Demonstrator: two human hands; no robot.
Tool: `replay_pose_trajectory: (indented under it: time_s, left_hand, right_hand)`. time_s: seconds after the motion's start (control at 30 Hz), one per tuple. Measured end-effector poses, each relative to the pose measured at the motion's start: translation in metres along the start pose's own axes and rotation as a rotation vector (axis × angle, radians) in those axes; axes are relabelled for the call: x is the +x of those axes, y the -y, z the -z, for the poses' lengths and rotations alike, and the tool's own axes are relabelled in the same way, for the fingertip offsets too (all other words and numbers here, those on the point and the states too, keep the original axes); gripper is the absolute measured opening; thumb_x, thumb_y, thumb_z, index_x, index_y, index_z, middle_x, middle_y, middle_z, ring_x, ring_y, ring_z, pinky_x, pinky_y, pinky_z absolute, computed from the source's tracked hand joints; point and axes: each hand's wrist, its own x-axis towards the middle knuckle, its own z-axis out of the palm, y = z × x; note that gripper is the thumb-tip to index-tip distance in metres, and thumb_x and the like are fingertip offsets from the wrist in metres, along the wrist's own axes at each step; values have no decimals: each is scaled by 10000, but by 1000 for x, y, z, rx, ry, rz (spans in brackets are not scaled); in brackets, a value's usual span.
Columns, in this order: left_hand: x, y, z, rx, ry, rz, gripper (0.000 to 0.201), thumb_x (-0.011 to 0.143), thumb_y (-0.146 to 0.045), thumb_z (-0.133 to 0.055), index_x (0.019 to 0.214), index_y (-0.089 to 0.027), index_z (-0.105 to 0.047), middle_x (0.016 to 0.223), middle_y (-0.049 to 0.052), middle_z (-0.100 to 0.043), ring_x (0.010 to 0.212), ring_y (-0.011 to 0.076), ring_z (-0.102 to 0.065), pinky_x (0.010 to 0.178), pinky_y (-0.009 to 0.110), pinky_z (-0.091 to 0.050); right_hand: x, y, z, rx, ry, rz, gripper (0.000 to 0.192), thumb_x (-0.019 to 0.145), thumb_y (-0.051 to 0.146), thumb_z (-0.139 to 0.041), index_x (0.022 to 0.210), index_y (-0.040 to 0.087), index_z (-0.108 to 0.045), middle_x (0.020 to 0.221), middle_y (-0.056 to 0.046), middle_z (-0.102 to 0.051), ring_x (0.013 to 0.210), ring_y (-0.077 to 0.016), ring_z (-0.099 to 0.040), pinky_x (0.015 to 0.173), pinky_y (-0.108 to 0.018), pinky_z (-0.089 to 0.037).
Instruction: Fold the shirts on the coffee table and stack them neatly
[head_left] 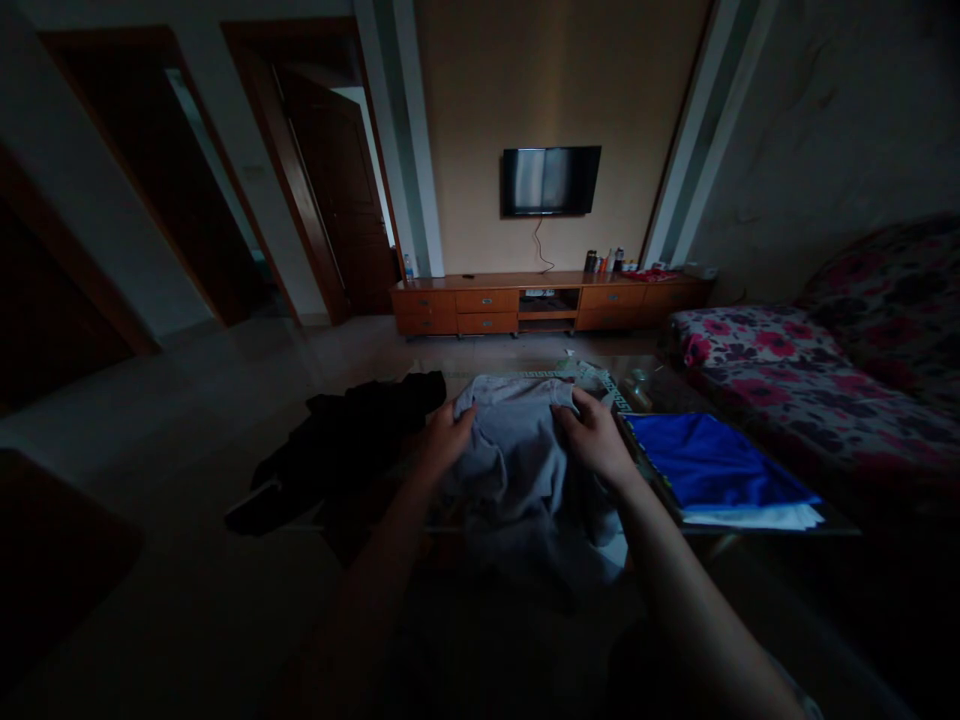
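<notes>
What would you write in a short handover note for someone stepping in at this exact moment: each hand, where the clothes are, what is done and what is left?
Left hand: on the far left part of the grey garment, fingers curled on the cloth.
Right hand: on its far right part, likewise.
Grey garment: on the glass table, rumpled, near end hanging off the edge.
Done: blue garment lies folded flat on white cloth at right.
Left: grey one unfolded; black clothes heaped at left.
</notes>
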Motion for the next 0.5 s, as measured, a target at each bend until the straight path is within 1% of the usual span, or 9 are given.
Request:
replay_pose_trajectory:
  time_s: [0.07,0.13,0.23,0.27,0.3,0.37,0.43,0.47,0.5]
  left_hand:
    - [-3,-6,1,74,14,-65,250,867,-380,-631,1008,-189,-710,983,66,-745,977,268,-692,912,401,-531]
    - [-9,-18,1,77,61,-139,298,848,-360,-668,1088,-184,-683,1061,74,-734,1009,261,-685,938,393,-527]
    - [-22,-41,-1,-17,220,-244,616,783,-393,-781,1331,-202,-576,1297,96,-664,1169,261,-639,1003,357,-505]
    - [-26,-46,-2,-50,279,-253,703,760,-407,-810,1379,-210,-540,1342,102,-641,1201,263,-625,1011,350,-501]
    - [-29,-50,-4,-82,335,-241,739,746,-420,-825,1391,-211,-531,1349,107,-638,1203,264,-625,1003,347,-505]
    - [-31,-52,-5,-134,443,-177,672,744,-442,-825,1322,-195,-587,1265,109,-683,1134,265,-656,944,346,-526]
    - [-28,-49,-3,-147,517,-110,505,766,-466,-795,1161,-176,-672,1099,90,-732,1011,260,-687,853,339,-542]
    - [-24,-46,-1,-130,507,-95,429,780,-474,-775,1074,-172,-696,1017,75,-738,953,253,-690,812,331,-541]
    - [-21,-44,2,-100,455,-101,371,790,-474,-757,998,-172,-704,948,57,-731,904,243,-687,780,321,-536]
  right_hand:
    - [-1,2,-3,-24,17,22,296,928,415,-559,1089,187,-657,1062,-62,-718,1013,-215,-643,973,-330,-488]
    - [-3,4,-7,-29,39,45,323,940,414,-553,1160,195,-642,1128,-69,-707,1069,-220,-635,1014,-340,-471]
    - [-7,10,-16,-36,131,71,311,951,374,-531,1184,213,-660,1119,-58,-715,1042,-218,-644,1009,-349,-481]
    - [-8,13,-20,-41,188,83,299,951,352,-524,1172,216,-673,1084,-51,-724,1000,-214,-652,991,-348,-493]
    - [-10,16,-23,-40,249,98,289,950,328,-519,1159,216,-685,1046,-42,-731,958,-208,-657,971,-346,-503]
    - [-12,21,-26,-33,347,128,281,943,290,-519,1147,213,-696,999,-30,-733,910,-197,-657,947,-339,-513]
    - [-13,24,-26,-28,376,124,273,934,284,-540,1149,211,-691,1000,-25,-725,911,-187,-649,928,-326,-515]
    - [-14,24,-24,-25,373,103,273,924,296,-569,1156,211,-682,1003,-23,-717,905,-181,-644,904,-313,-518]
    - [-14,22,-22,-17,373,72,288,903,314,-614,1165,210,-672,1000,-21,-710,890,-174,-639,868,-296,-522]
